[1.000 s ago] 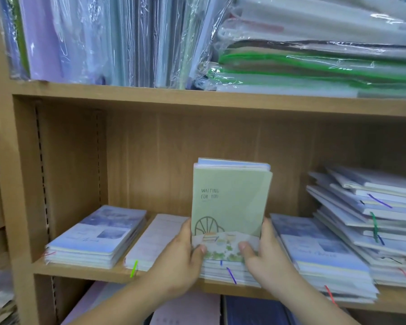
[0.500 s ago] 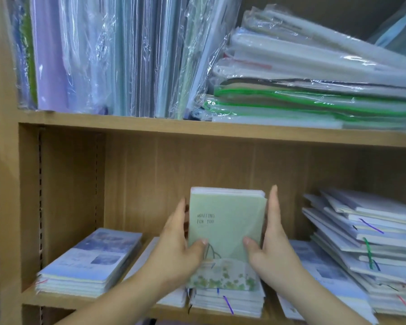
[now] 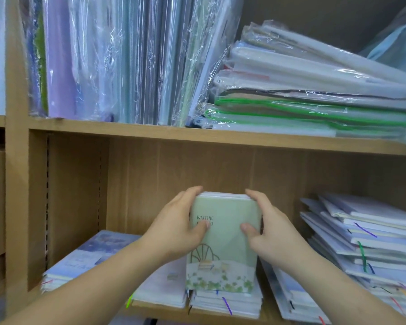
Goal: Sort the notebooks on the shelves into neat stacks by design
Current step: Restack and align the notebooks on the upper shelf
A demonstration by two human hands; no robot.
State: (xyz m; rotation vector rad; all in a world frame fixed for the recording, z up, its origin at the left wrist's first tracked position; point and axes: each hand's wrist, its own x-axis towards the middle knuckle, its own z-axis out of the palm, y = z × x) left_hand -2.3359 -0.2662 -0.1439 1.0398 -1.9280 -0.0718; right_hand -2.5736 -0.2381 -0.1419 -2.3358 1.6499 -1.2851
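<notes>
Head view only | faces forward, slightly down into the wooden shelf | near | edges seemingly bowed by wide angle

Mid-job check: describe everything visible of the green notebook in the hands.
The green notebook fronts a thick bundle with white page edges on top. Its pale green, paper-like cover reads WAITING, with a line-drawn arch and a clover band below. It stands upright over a flat stack on the lower shelf. The left hand and right hand grip its sides, thumbs on the cover.
</notes>
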